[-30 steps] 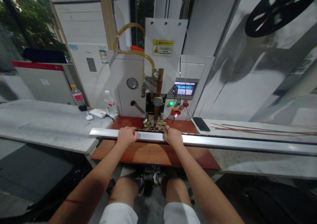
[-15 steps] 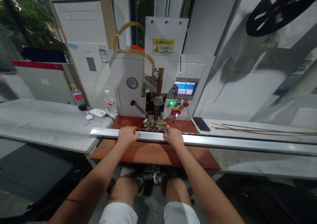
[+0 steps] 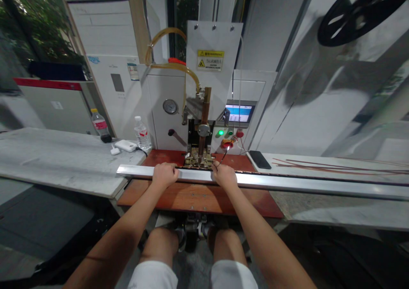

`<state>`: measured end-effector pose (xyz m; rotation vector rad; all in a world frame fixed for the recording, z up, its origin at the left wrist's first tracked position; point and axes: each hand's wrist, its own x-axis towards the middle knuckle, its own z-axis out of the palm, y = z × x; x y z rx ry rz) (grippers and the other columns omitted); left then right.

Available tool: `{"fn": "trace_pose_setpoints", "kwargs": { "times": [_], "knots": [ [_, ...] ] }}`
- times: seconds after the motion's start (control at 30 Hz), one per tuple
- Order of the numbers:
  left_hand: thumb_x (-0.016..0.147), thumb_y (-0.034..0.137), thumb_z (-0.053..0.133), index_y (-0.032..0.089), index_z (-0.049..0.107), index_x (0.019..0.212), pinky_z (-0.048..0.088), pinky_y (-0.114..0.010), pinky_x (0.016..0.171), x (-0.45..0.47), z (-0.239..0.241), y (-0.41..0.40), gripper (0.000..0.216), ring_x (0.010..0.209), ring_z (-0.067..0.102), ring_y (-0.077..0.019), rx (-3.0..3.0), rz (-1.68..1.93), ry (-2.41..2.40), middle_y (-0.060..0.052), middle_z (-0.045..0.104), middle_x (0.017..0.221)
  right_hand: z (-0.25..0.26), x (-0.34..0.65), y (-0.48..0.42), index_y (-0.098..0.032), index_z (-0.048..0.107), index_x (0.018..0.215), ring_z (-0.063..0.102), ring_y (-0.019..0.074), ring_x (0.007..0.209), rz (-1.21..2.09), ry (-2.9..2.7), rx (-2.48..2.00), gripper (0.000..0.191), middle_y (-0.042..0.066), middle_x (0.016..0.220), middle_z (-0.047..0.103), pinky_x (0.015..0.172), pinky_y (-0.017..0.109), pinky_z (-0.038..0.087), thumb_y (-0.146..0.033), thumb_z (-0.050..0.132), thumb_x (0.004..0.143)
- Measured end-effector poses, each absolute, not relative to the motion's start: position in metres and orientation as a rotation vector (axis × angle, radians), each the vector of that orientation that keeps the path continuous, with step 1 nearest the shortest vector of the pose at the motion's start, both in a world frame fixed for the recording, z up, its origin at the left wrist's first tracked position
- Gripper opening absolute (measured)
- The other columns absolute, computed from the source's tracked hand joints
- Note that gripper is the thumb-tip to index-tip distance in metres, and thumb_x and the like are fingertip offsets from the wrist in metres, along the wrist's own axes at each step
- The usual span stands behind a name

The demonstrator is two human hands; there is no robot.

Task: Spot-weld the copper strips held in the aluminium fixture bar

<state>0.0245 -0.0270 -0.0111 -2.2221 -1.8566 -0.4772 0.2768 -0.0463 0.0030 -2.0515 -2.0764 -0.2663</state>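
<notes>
A long silver metal profile [image 3: 319, 184] lies crosswise on the brown work board [image 3: 191, 199], below the head of a spot-welder-like machine [image 3: 203, 140]. My left hand [image 3: 165, 174] is closed over the profile, left of the machine's upright copper-coloured electrode [image 3: 204, 110]. On the right of that electrode, my right hand [image 3: 225, 176] rests against the profile. Its fingers are closed on a thin dark tool [image 3: 225, 156], slanting up and to the right with a bright tip. A dark strip runs along the profile's far edge; the fingertips partly hide it.
Left, on the grey table [image 3: 64, 161], stand a cola bottle [image 3: 101, 126] and a water bottle [image 3: 142, 133], with a white power bank [image 3: 125, 145]. Right, a phone [image 3: 260, 160] lies near several thin copper-coloured strips [image 3: 319, 165]. The machine's panel has a lit screen [image 3: 239, 113].
</notes>
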Motion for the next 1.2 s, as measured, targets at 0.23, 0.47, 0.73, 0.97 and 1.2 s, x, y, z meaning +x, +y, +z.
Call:
{"fn": "trace_pose_setpoints", "kwargs": {
  "times": [0.23, 0.47, 0.73, 0.97, 1.2],
  "knots": [
    [0.081, 0.034, 0.037, 0.022, 0.07, 0.101, 0.04, -0.034, 0.075, 0.0249, -0.0128, -0.0264, 0.04, 0.086, 0.062, -0.023, -2.228, -0.501, -1.815, -0.009, 0.07, 0.091, 0.0024, 0.2788, -0.0461, -0.023, 0.057, 0.113, 0.065, 0.0196, 0.082, -0.256, -2.076, -2.069, 0.04, 0.009, 0.089, 0.069, 0.072, 0.027, 0.042, -0.041, 0.027, 0.095],
    [0.081, 0.034, 0.037, 0.022, 0.069, 0.102, 0.041, -0.033, 0.077, 0.0258, -0.013, -0.0269, 0.041, 0.087, 0.061, -0.0225, -2.223, -0.497, -1.822, -0.009, 0.07, 0.092, 0.002, 0.2795, -0.0462, -0.024, 0.057, 0.113, 0.065, 0.0196, 0.081, -0.285, -2.074, -2.062, 0.039, 0.008, 0.088, 0.069, 0.071, 0.027, 0.042, -0.041, 0.027, 0.095],
    [0.081, 0.033, 0.037, 0.022, 0.07, 0.101, 0.041, -0.034, 0.076, 0.0266, -0.0137, -0.027, 0.041, 0.086, 0.062, -0.0231, -2.226, -0.511, -1.809, -0.009, 0.07, 0.092, -0.0007, 0.2813, -0.0459, -0.023, 0.058, 0.112, 0.065, 0.0198, 0.081, -0.304, -2.075, -2.049, 0.041, 0.009, 0.088, 0.069, 0.071, 0.027, 0.042, -0.042, 0.026, 0.095],
    [0.081, 0.033, 0.036, 0.022, 0.07, 0.102, 0.041, -0.034, 0.076, 0.0278, -0.0136, -0.0276, 0.041, 0.087, 0.061, -0.0233, -2.228, -0.518, -1.816, -0.009, 0.07, 0.092, 0.0007, 0.2817, -0.0473, -0.024, 0.057, 0.116, 0.064, 0.0184, 0.082, -0.277, -2.073, -2.08, 0.043, 0.009, 0.09, 0.069, 0.073, 0.026, 0.041, -0.043, 0.024, 0.096],
    [0.081, 0.033, 0.037, 0.022, 0.069, 0.103, 0.041, -0.033, 0.079, 0.029, -0.0117, -0.0288, 0.04, 0.089, 0.061, -0.0222, -2.234, -0.505, -1.845, -0.009, 0.07, 0.094, 0.0007, 0.2821, -0.0474, -0.023, 0.058, 0.112, 0.064, 0.019, 0.082, -0.282, -2.065, -2.08, 0.042, 0.009, 0.089, 0.069, 0.073, 0.027, 0.041, -0.042, 0.025, 0.095]
  ]
}}
